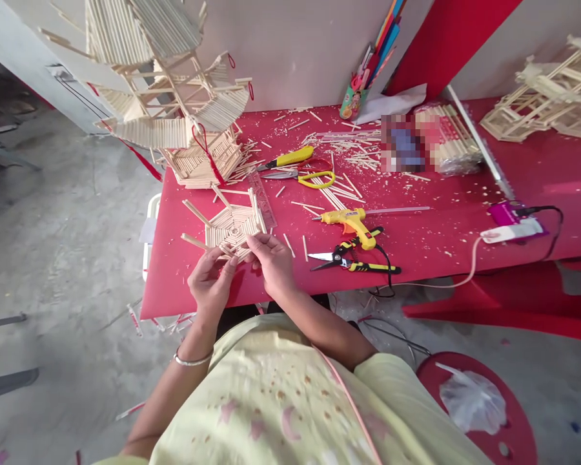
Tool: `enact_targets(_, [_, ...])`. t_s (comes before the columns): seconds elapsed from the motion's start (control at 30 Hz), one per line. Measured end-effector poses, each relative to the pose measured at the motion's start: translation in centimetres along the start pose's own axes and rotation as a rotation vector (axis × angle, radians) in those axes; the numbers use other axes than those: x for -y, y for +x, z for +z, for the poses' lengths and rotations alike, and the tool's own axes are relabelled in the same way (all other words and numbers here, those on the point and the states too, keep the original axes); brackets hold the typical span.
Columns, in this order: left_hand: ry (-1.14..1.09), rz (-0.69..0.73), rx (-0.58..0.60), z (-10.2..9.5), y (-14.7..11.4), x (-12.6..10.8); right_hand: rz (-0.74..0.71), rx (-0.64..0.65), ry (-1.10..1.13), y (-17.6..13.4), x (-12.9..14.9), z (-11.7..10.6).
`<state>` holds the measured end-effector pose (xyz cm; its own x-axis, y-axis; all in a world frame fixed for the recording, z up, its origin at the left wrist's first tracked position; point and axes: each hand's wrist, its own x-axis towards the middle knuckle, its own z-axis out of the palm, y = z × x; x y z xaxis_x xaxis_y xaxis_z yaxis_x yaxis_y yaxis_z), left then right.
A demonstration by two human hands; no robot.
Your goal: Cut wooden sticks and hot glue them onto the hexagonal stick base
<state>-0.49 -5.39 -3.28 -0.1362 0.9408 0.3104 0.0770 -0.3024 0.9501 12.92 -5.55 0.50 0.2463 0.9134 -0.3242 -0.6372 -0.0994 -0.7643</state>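
Observation:
A hexagonal frame of thin wooden sticks [232,224], with ringed sticks on its base and several posts rising from its corners, is at the table's near left part. My left hand [212,274] pinches its near edge, thumb and fingers pressed together. On the frame's near right side, my right hand [270,258] has its fingers closed on the same edge. Just right of my hands lie a yellow glue gun [351,221] and black-and-yellow pruning shears [351,258]. Behind the frame rest scissors with yellow handles [314,177] and a yellow-handled cutter [293,157].
A tall stick pagoda [169,123] with red tassels stands at the back left. Loose sticks [358,152] and shavings litter the red table [440,226]. A pen cup [353,100], a stick bundle [450,139], a power strip [513,229] and another stick model [537,97] are farther right.

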Motion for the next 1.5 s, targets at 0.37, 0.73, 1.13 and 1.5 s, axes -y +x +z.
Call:
enact_targets(0.37, [0.032,-0.004,0.0,-0.09,-0.03,-0.39,-0.003,0.0,-0.011,-0.07,0.02,-0.01])
enact_targets(0.73, [0.046,-0.008,0.028,-0.39,-0.08,-0.21,-0.005,-0.012,-0.028,0.16,-0.39,-0.02])
enact_targets(1.13, [0.058,-0.045,0.032,-0.37,-0.19,-0.24,-0.026,0.007,0.022,-0.29,0.03,0.34])
enact_targets(1.5, [0.025,-0.023,0.028,-0.34,-0.08,-0.29,-0.03,-0.014,-0.011,-0.07,-0.35,0.04])
